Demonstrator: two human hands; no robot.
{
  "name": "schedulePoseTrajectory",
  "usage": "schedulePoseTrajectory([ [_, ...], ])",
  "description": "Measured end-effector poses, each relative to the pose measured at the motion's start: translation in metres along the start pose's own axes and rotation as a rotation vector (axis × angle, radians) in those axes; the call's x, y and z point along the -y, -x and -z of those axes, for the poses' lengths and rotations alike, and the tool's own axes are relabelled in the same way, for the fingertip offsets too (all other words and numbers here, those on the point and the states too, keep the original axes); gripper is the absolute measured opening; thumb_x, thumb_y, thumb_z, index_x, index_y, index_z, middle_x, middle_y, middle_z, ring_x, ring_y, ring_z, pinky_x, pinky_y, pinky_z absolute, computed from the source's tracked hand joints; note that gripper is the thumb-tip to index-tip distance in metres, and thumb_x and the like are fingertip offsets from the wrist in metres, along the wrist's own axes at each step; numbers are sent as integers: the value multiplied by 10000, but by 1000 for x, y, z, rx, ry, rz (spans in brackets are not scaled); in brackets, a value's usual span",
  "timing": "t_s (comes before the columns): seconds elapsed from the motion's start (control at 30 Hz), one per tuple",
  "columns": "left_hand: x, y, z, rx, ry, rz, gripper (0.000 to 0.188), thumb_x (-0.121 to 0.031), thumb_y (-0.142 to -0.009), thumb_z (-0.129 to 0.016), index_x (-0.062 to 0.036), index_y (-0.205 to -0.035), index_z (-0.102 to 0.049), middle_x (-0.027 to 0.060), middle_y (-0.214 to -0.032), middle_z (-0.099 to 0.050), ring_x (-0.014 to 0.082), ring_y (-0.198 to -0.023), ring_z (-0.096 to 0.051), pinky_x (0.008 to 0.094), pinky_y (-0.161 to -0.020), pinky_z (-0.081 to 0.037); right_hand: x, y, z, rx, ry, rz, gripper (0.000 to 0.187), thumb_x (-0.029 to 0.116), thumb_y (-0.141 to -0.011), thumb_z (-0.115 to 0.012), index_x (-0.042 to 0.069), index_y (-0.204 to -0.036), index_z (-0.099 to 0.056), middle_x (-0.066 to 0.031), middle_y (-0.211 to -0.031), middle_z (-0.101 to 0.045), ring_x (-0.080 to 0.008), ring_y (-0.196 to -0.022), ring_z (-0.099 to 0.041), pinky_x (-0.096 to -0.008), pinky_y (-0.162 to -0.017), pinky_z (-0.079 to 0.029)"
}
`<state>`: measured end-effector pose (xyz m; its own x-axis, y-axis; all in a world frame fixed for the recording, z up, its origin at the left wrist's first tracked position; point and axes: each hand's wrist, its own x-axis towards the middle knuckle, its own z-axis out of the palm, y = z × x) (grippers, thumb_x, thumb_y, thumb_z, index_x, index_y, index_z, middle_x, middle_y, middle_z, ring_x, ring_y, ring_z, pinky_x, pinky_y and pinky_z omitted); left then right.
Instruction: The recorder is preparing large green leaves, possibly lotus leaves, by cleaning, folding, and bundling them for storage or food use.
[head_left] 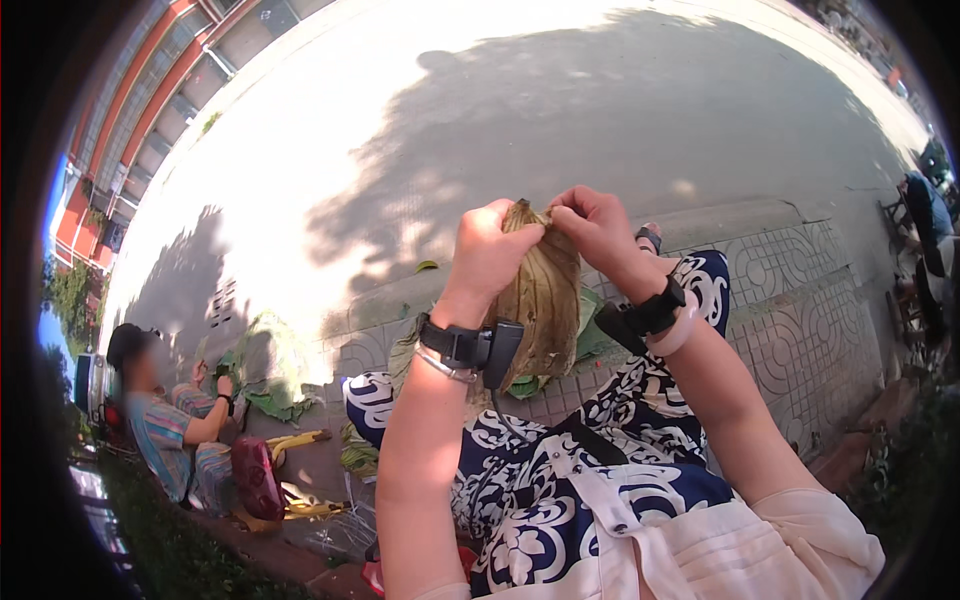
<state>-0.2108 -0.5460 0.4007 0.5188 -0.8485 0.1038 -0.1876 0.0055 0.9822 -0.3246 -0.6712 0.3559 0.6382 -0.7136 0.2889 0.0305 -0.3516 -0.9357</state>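
Note:
A large, wrinkled yellow-brown dried leaf (541, 300) hangs in front of me, its stalk end up; whether it is one leaf or a few layered together I cannot tell. My left hand (490, 250) is closed on the upper left edge, thumb pressed on the leaf near the top. With thumb and fingers pinched, my right hand (597, 232) grips the same leaf at its upper right corner. Both hands are raised close together above my lap. Below and behind the hanging leaf, green leaves (592, 335) show in part.
Patterned paving (790, 310) borders the shaded road (600, 130). On the left sits a person (165, 420) with hands near large green leaves (275, 365). A dark red and yellow small chair (262, 478) stands between us. Other people (930, 230) are at the far right.

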Motion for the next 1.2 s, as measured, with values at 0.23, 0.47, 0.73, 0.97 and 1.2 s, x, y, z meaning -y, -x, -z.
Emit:
schedulePoseTrajectory([
  [0.23, -4, -11, 3, 89, 101, 46, 111, -37, -796, -660, 44, -871, -641, -4, -787, -633, 58, -699, -552, 230, -629, -465, 1, -9, 3, -60, -139, -70, 212, 173, -801, -607, -28, -836, -664, -71, -718, -676, -93, -638, -575, -268, -573, -464],
  [0.47, -24, -24, -35, 199, 78, 17, 80, -35, -813, -651, 23, -855, -616, -23, -765, -611, 49, -683, -536, 220, -619, -449, -2, -14, 45, -115, -350, -92, 159, 121, -846, -585, -25, -880, -637, -45, -759, -672, -83, -689, -590, -228, -622, -461],
  [0.73, -8, -21, -7, 233, -85, -36, 226, -102, -900, -612, 64, -1053, -622, 99, -970, -654, 175, -841, -591, 309, -761, -480, -9, -7, 17, -87, -407, -41, 140, 133, -817, -583, 1, -816, -629, -54, -709, -639, -111, -669, -598, -294, -627, -489],
  [0.97, -26, -23, -21, 277, -3, -86, 99, -24, -848, -651, 27, -930, -632, 17, -873, -620, 121, -790, -560, 276, -734, -467, 1, -12, 31, -150, -292, -24, 185, 160, -824, -591, -21, -847, -627, -75, -705, -655, -111, -659, -600, -290, -626, -487],
  [1.2, -42, -22, -36, 248, -95, -138, 86, -57, -835, -693, 10, -863, -647, 14, -792, -620, 118, -746, -556, 273, -693, -471, -2, -20, 31, -194, -400, -75, 171, 143, -818, -580, -18, -794, -629, -71, -670, -646, -127, -629, -599, -288, -589, -473],
])
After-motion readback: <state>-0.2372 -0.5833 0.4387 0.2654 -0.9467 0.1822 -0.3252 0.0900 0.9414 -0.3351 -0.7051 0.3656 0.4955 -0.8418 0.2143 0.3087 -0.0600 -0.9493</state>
